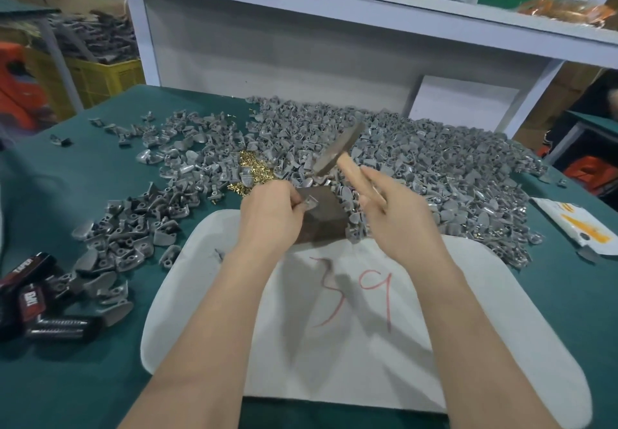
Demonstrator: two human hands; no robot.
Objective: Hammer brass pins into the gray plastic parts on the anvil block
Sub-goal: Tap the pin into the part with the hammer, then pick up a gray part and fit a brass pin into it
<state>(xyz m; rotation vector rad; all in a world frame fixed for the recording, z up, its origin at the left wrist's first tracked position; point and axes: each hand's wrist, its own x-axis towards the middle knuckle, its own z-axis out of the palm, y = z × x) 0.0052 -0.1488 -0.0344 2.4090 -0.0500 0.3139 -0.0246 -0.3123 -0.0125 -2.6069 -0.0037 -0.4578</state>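
A dark anvil block stands at the far edge of a white pad. My left hand pinches a small gray plastic part on top of the block. My right hand grips the wooden handle of a hammer, whose blurred metal head is raised above and behind the block. A little heap of brass pins lies just beyond my left hand. A large pile of gray plastic parts covers the table behind and to the right.
The table has a green cover. More gray parts lie scattered at the left. Black packets sit at the left edge. A white and orange packet lies at the right. A white shelf rises behind.
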